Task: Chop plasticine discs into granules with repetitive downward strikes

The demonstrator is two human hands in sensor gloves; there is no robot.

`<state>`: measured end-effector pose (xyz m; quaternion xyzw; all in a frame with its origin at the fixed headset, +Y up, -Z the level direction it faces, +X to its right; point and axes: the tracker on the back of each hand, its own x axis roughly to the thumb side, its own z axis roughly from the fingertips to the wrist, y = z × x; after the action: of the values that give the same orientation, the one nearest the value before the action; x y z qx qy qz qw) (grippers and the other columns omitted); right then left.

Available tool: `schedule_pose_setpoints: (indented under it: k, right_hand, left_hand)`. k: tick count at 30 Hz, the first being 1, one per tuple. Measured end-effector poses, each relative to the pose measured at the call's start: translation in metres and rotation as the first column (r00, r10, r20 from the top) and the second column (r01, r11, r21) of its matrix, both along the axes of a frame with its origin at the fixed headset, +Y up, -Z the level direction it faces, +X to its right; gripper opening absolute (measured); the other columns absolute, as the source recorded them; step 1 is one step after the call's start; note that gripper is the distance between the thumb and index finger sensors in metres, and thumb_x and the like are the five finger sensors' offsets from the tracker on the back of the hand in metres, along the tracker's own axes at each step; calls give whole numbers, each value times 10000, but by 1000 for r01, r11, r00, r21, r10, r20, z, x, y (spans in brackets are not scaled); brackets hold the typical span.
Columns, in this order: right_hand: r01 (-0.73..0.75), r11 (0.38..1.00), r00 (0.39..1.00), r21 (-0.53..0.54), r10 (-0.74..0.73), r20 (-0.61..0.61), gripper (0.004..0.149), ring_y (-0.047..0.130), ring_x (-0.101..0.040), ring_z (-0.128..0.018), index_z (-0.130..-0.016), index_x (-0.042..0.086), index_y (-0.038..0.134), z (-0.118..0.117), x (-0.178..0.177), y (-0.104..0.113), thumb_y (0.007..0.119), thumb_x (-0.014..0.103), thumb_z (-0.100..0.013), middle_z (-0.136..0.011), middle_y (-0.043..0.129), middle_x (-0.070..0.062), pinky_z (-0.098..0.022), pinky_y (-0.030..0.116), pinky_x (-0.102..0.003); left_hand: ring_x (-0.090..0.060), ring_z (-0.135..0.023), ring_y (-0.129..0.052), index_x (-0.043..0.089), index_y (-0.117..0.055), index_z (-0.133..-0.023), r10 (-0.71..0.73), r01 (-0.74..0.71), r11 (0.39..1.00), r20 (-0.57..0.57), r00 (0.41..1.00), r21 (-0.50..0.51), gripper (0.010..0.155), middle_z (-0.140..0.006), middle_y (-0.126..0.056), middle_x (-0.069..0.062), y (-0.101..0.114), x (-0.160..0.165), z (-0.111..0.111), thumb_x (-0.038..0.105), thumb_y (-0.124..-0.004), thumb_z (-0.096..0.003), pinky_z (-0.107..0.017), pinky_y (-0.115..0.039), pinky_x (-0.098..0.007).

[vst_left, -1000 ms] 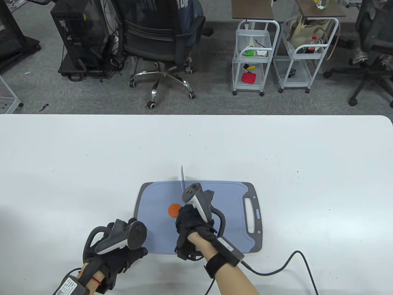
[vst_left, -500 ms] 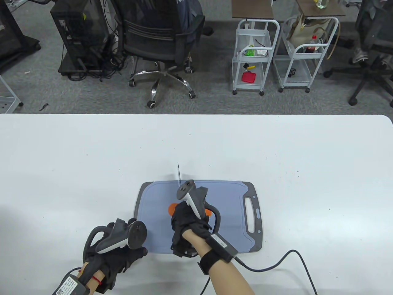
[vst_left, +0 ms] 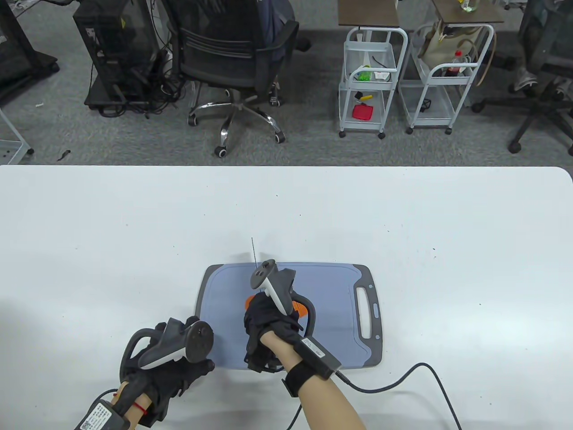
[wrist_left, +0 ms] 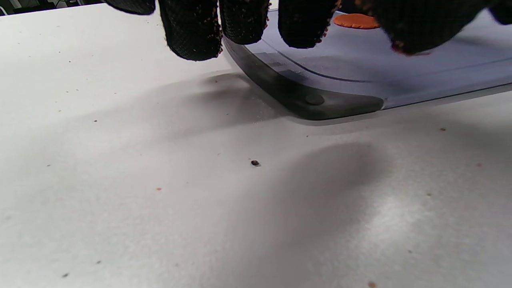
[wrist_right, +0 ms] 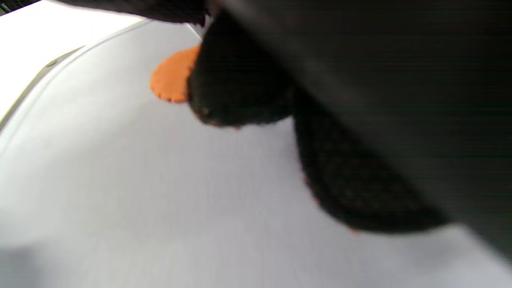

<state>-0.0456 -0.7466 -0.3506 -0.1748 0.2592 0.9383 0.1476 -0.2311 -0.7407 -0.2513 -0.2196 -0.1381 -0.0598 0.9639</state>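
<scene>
My right hand [vst_left: 268, 320] grips a knife [vst_left: 253, 251], edge down over the orange plasticine disc [wrist_right: 174, 82] on the blue cutting board [vst_left: 331, 291], ready to strike. My left hand [vst_left: 168, 374] rests at the board's corner to steady it (finger spread unclear).

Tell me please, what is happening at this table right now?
A person in sensor gloves is chopping orange plasticine on a blue-grey cutting board. The right hand grips a knife, its blade pointing away from the person, over the orange discs. The left hand rests at the board's near left corner. One disc looks whole; no granules are visible.
</scene>
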Motion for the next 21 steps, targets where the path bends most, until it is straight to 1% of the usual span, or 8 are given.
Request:
schedule_pose_setpoints:
  k: [3, 6, 10, 11, 12, 17, 18, 21]
  right_hand:
    - [31, 999, 999, -28, -31, 21, 563, 1149, -321, -159, -797, 19, 746, -9, 2, 6, 686, 505, -518, -432, 1011, -44, -84, 925, -477]
    - [68, 998, 997, 17, -68, -22, 557, 1146, -327, -160, -805, 15, 745, 7, 4, 15, 677, 494, -529, -439, 1012, -56, -87, 923, -479]
    - [-6, 1000, 1000, -5, 6, 10, 567, 1160, -300, -152, -791, 25, 743, 16, 1, 1, 673, 514, -514, -421, 1016, -27, -78, 939, -462]
    - [8, 1000, 1000, 20, -8, 28, 574, 1157, -303, -144, -784, 11, 746, 7, -2, -1, 682, 515, -516, -415, 1013, -23, -71, 933, -466]
    - [15, 1000, 999, -6, -15, 48, 576, 1156, -302, -146, -783, 14, 743, -1, -2, 0, 681, 520, -513, -413, 1012, -18, -73, 934, -465]
    - [26, 999, 998, -26, -24, 53, 567, 1155, -307, -157, -788, 24, 757, -18, -2, 4, 682, 515, -514, -423, 1016, -25, -84, 932, -468]
    - [62, 997, 997, -46, -60, 47, 559, 1150, -316, -162, -799, 22, 754, -13, 1, 9, 673, 504, -527, -439, 1012, -40, -91, 927, -473]
    - [50, 998, 999, 23, -50, -8, 558, 1149, -320, -159, -802, 20, 752, 4, 3, 20, 671, 501, -530, -435, 1015, -47, -89, 925, -475]
  left_hand:
    - [-450, -1071, -678, 313, -572, -1075, 10, -10, 1000, -3, 1000, -1, 787, -1221, -509, -131, 2, -1, 1, 637, -619, -360, -749, -496, -662]
    - [-455, -1069, -677, 312, -571, -1076, 22, -22, 1000, -21, 1000, 3, 787, -1221, -510, -134, 3, -5, -1, 635, -621, -361, -748, -495, -663]
    - [-455, -1069, -677, 310, -571, -1077, -2, 2, 1000, -20, 1000, -4, 786, -1221, -511, -134, 1, -4, -2, 633, -620, -362, -748, -494, -664]
    - [-456, -1069, -677, 311, -573, -1076, -11, 11, 1000, -16, 1000, -5, 785, -1221, -511, -133, 0, -3, -1, 633, -621, -361, -749, -493, -664]
    - [-454, -1069, -677, 310, -571, -1076, -18, 18, 1000, -3, 1000, -3, 786, -1219, -512, -134, -1, -1, -1, 633, -619, -362, -749, -495, -662]
    - [-452, -1068, -681, 312, -574, -1074, 13, -13, 1000, 1, 1000, 3, 785, -1220, -514, -130, 2, 0, 1, 635, -619, -360, -747, -498, -662]
    - [-454, -1068, -680, 313, -573, -1075, 16, -16, 1000, -3, 1000, 2, 784, -1220, -512, -132, 3, -1, 1, 635, -619, -361, -748, -497, -663]
    - [-454, -1070, -677, 312, -572, -1076, 16, -16, 1000, -16, 1000, 14, 785, -1222, -510, -131, 5, -4, 0, 635, -619, -362, -748, -495, -663]
